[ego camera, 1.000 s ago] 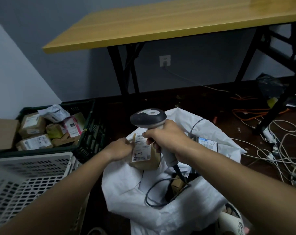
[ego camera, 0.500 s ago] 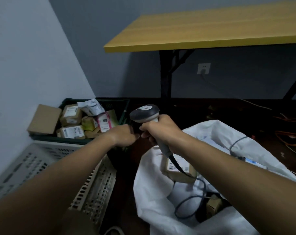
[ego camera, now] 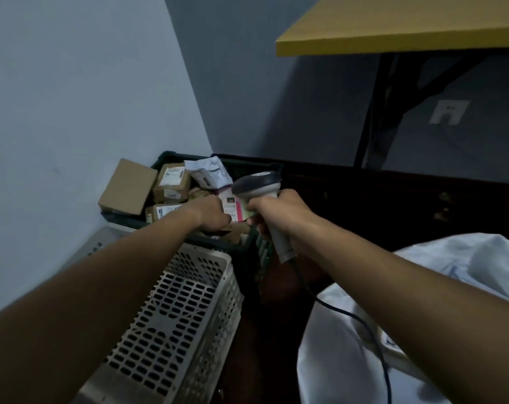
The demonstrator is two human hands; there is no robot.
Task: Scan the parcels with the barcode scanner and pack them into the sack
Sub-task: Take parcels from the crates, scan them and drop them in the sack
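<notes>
Over the dark crate [ego camera: 241,248] of parcels [ego camera: 171,182] in the room's corner, the left hand [ego camera: 211,212] reaches down with fingers curled; whether it grips a parcel cannot be told. Beside it the right hand [ego camera: 272,212] clasps the barcode scanner [ego camera: 257,185] by its handle, likely kept ready. Lower right, the white sack [ego camera: 349,351] lies close for packing

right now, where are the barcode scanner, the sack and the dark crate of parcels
barcode scanner [ego camera: 257,182], head view, on its dark head
sack [ego camera: 340,357], head view, on the white fabric beside the cable
dark crate [ego camera: 241,167], head view, on its far rim
</notes>
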